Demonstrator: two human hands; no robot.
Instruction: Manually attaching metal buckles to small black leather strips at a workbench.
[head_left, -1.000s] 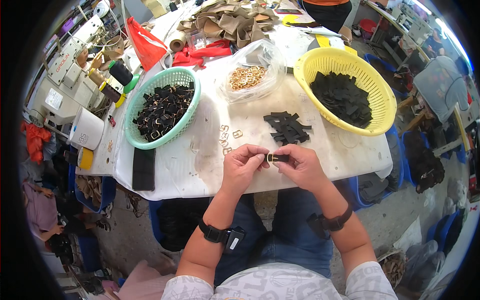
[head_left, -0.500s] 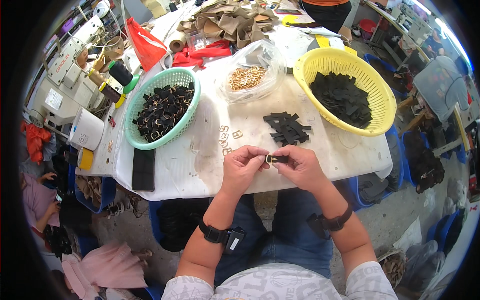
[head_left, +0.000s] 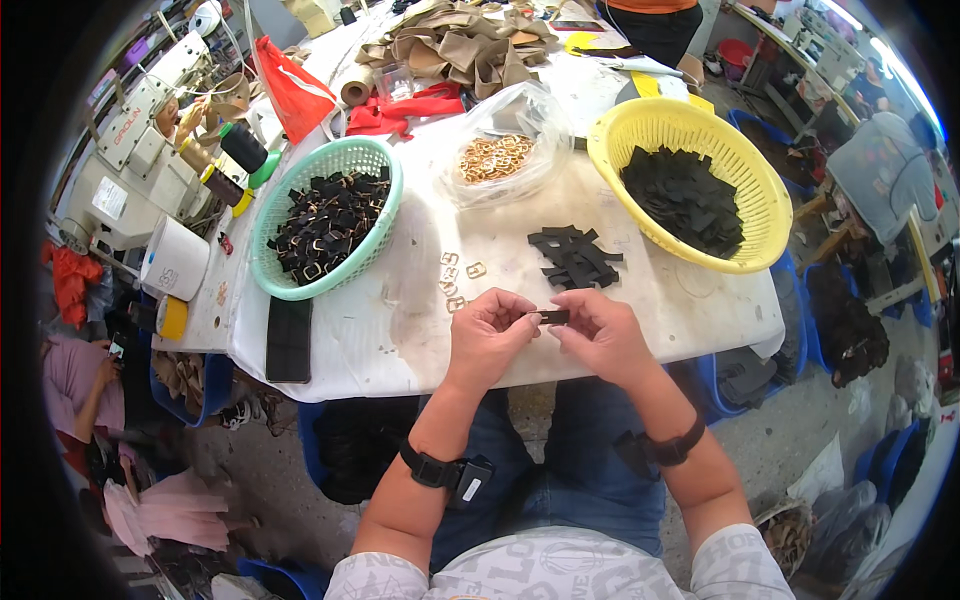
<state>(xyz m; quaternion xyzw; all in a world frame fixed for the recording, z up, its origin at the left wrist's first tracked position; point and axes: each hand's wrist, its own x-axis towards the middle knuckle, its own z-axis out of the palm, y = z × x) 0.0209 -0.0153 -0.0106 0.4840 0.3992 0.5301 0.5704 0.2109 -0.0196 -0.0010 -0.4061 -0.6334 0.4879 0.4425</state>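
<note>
Near the table's front edge, a short black strap (head_left: 553, 317) is pinched between the fingers of both my hands. My left hand (head_left: 488, 335) grips its left end, where a gold glint shows; the buckle there is mostly hidden. The right end is in the fingertips of my right hand (head_left: 606, 330). Just beyond my left hand lie several loose gold buckles (head_left: 476, 269). A small pile of black straps (head_left: 573, 256) lies beyond my right hand.
A green basket (head_left: 262, 272) of buckled black straps stands left, a yellow basket (head_left: 768, 225) of plain straps right. Between them sits a clear bag (head_left: 548, 125) of gold buckles. A phone (head_left: 288, 340) lies at the left edge. Brown pieces (head_left: 450, 45) are heaped at the back.
The strap has turned in my fingers, and the gold buckle that showed on it is now mostly hidden. At the far left, people on the floor side have shifted.
</note>
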